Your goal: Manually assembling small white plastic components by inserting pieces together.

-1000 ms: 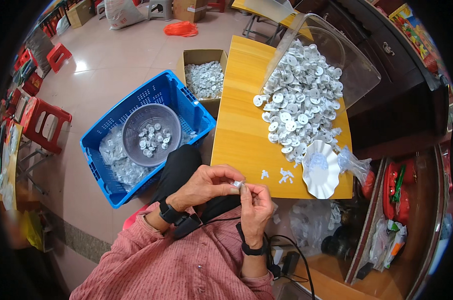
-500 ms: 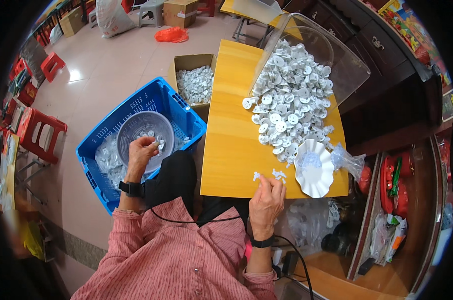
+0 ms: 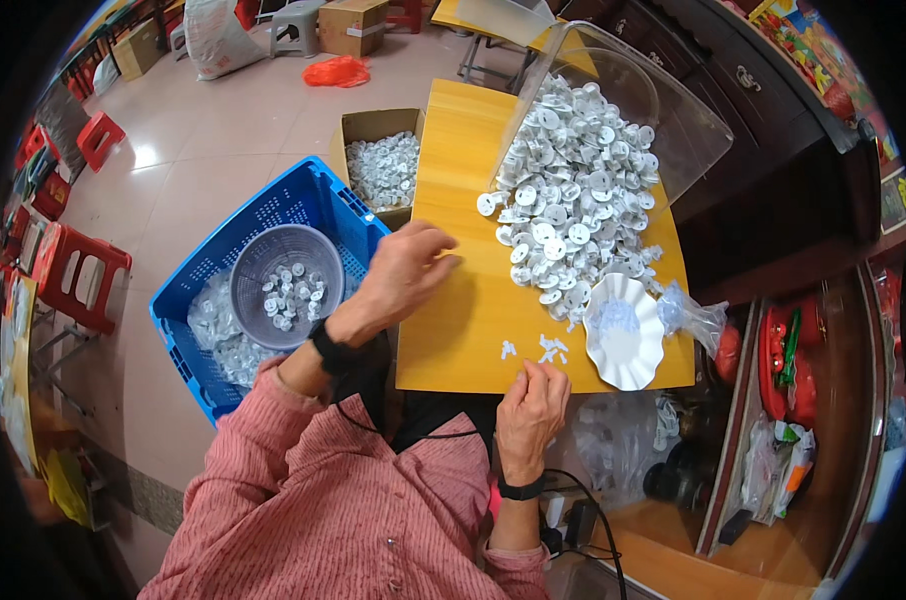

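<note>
My left hand (image 3: 403,272) is over the left edge of the yellow table (image 3: 453,150), palm down. Its fingers are slightly bent, the thumb apart from them, and nothing shows in them. My right hand (image 3: 531,418) is at the near table edge with fingers curled together; anything between the fingertips is hidden or too small to name. Just beyond it lie small white plastic bits (image 3: 553,349). A large heap of round white plastic parts (image 3: 573,215) spreads from a tipped clear bin (image 3: 688,125). Similar parts (image 3: 295,297) lie inside a grey colander (image 3: 241,275).
The colander sits in a blue crate (image 3: 223,235) with bagged parts, left of the table. Behind that stands a cardboard box (image 3: 351,128) of white parts. A white scalloped dish (image 3: 633,370) and a plastic bag (image 3: 695,322) are at the right. Red stools (image 3: 78,275) stand far left.
My left hand has left the colander and moved right, over the table edge; its fingers have parted. My right hand has barely moved. The view has shifted slightly.
</note>
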Demonstrator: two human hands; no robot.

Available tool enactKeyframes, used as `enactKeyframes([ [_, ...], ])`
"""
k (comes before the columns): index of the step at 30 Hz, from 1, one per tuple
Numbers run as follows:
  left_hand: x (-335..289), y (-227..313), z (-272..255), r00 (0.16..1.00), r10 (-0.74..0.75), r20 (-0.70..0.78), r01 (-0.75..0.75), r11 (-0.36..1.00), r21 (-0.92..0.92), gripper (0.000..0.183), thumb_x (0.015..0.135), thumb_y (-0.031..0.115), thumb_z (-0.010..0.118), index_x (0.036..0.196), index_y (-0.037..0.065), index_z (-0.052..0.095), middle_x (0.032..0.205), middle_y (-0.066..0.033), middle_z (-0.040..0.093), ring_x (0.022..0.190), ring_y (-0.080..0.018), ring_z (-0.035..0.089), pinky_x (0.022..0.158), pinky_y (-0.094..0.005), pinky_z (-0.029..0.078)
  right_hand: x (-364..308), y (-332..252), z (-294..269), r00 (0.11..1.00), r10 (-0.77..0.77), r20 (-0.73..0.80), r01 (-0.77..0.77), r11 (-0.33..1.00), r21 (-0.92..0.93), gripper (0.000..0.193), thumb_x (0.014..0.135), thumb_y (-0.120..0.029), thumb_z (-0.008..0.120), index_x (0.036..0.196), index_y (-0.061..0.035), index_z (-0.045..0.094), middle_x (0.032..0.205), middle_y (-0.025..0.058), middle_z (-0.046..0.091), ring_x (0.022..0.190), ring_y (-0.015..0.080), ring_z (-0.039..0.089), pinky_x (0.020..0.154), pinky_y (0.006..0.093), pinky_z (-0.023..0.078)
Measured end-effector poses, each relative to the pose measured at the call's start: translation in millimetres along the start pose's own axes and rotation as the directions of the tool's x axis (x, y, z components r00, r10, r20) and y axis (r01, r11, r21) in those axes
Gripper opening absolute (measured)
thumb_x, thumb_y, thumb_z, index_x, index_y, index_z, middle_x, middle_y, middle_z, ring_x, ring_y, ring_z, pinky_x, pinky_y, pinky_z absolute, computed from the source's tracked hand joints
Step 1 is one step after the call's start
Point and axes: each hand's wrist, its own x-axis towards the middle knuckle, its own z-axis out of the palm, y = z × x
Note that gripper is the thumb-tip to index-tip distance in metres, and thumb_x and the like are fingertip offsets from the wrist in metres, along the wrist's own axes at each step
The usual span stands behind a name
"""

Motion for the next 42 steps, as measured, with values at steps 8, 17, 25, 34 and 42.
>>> enactKeyframes([
  [8,59,11,64,0.915,0.346,0.206,-0.357,0.934,0.017,0.025,0.079,0.003,0.071,0.104,-0.002,0.069,0.106,-0.0176,0.067,0.100,-0.0379,0.064,0.086,-0.0445,0.051,5,-4,-8,0.994,-0.045,0.097,0.048,0.998,-0.034,0.026,0.084,0.001,0.063,0.110,-0.0030,0.069,0.106,0.0129,0.059,0.097,0.0333,0.058,0.085,0.0438,0.048],
  [17,51,8,74,0.887,0.264,0.379,-0.321,0.942,0.095,0.026,0.077,0.002,0.067,0.103,0.001,0.066,0.101,-0.0165,0.063,0.093,-0.0387,0.061,0.080,-0.0461,0.051,-4,3,-1,0.999,-0.025,0.026,0.024,0.999,0.021,0.020,0.084,0.002,0.063,0.103,0.0018,0.067,0.106,0.0136,0.060,0.098,0.0332,0.058,0.086,0.0446,0.047],
  [25,40,2,62,0.920,0.276,0.279,-0.301,0.952,0.052,0.004,0.081,-0.001,0.057,0.084,-0.003,0.057,0.088,-0.0226,0.061,0.084,-0.0428,0.061,0.072,-0.0500,0.050,-9,2,-12,0.998,0.034,0.046,-0.042,0.983,0.179,0.021,0.082,0.005,0.063,0.103,0.0035,0.064,0.108,0.0168,0.060,0.102,0.0364,0.057,0.088,0.0449,0.048],
  [34,5,13,36,0.920,0.199,0.339,-0.237,0.968,0.076,0.031,0.075,0.010,0.076,0.100,-0.003,0.062,0.093,-0.0195,0.061,0.080,-0.0370,0.064,0.070,-0.0422,0.052,-8,2,-27,0.977,-0.070,0.202,0.055,0.995,0.079,0.034,0.079,0.006,0.064,0.112,0.0017,0.067,0.112,0.0152,0.060,0.105,0.0337,0.057,0.093,0.0442,0.046],
  [42,-23,12,26,0.910,0.185,0.372,-0.197,0.980,-0.007,0.028,0.076,0.010,0.076,0.098,-0.002,0.064,0.093,-0.0190,0.064,0.080,-0.0342,0.065,0.070,-0.0403,0.053,-14,10,-19,0.990,-0.108,0.094,0.095,0.987,0.130,0.018,0.077,0.004,0.072,0.095,0.0014,0.072,0.098,0.0113,0.066,0.094,0.0307,0.062,0.084,0.0415,0.051],
])
